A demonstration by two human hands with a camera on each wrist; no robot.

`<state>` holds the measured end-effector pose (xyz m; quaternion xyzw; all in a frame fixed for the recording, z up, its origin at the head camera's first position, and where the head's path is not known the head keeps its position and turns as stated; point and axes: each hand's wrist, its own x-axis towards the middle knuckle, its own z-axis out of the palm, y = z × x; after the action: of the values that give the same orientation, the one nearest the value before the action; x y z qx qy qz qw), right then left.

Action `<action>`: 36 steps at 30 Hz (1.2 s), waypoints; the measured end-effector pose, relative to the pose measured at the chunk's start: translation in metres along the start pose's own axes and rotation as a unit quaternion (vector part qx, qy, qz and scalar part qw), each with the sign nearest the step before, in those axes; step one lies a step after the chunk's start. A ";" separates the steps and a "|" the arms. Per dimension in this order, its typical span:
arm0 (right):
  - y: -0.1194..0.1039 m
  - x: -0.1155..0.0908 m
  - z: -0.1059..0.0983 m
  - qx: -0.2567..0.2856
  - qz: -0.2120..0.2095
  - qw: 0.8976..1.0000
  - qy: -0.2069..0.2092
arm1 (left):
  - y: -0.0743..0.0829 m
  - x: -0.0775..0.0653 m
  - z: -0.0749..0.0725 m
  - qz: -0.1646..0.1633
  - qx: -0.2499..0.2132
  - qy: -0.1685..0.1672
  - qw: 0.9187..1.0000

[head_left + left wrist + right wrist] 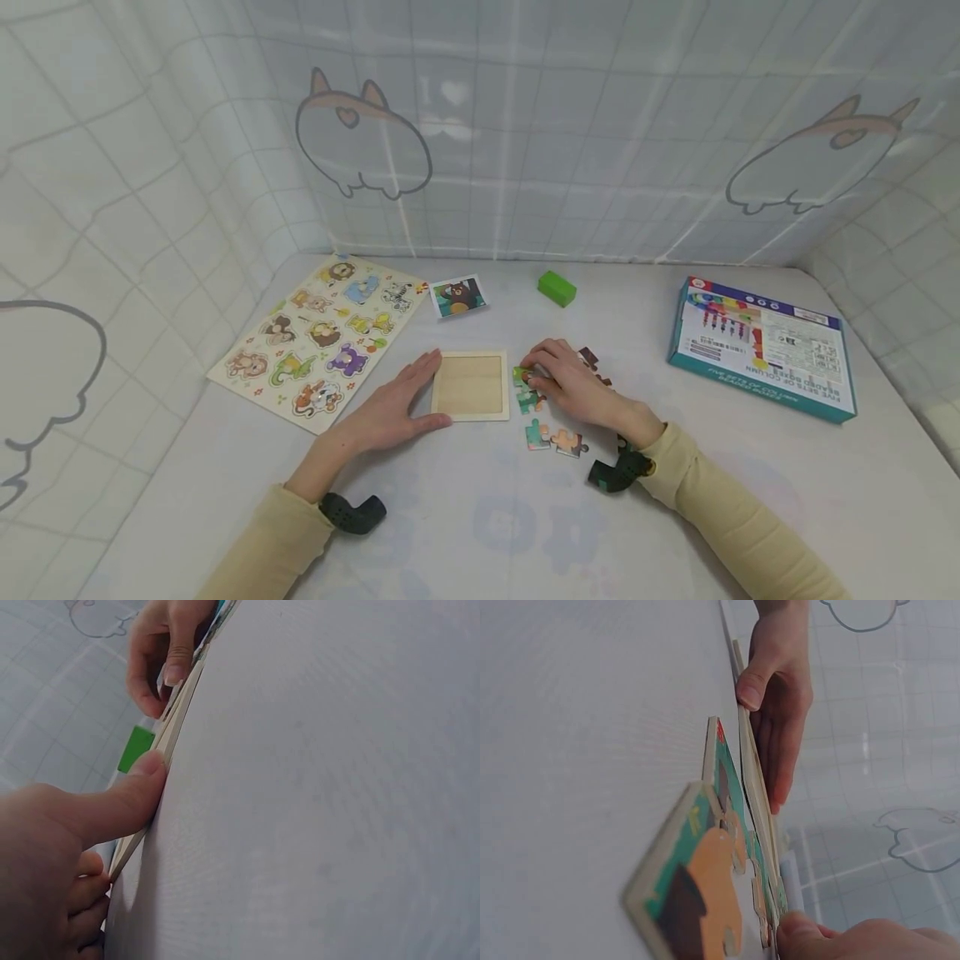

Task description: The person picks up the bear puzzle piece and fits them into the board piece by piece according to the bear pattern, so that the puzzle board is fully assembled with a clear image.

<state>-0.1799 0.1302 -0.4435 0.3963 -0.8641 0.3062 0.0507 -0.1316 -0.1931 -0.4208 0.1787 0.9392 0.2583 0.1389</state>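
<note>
My left hand (390, 408) lies at the left side of a square wooden puzzle tray (471, 387), thumb at its lower left corner and straight fingers along its upper left. The tray's inside is bare wood. Just right of it, my right hand (573, 385) pinches a green puzzle piece (519, 374) between thumb and fingertips. Below that hand lie a teal piece (536, 436) and an orange one (568, 442). Several brown pieces (588, 358) are partly hidden behind the right hand. In the right wrist view, an orange and green piece (716, 877) lies close to the camera.
An animal peg board (322, 333) lies at the left. Behind the tray are a bear picture card (458, 297) and a green block (557, 288). A flat toy box (763, 350) lies at the right. Tile-patterned walls enclose the table.
</note>
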 end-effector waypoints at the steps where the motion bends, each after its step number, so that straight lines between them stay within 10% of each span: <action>1: 0.000 0.000 0.000 0.002 0.003 1.000 -0.002 | 0.000 0.000 0.000 0.000 0.000 -0.001 1.000; 36: -0.057 0.049 0.032 -0.024 0.080 0.997 -0.002 | -0.006 0.001 0.000 0.011 -0.007 -0.007 1.000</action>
<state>-0.1673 0.0520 -0.4253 0.3254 -0.9001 0.2878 0.0344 -0.1347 -0.1977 -0.4241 0.1903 0.9344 0.2647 0.1437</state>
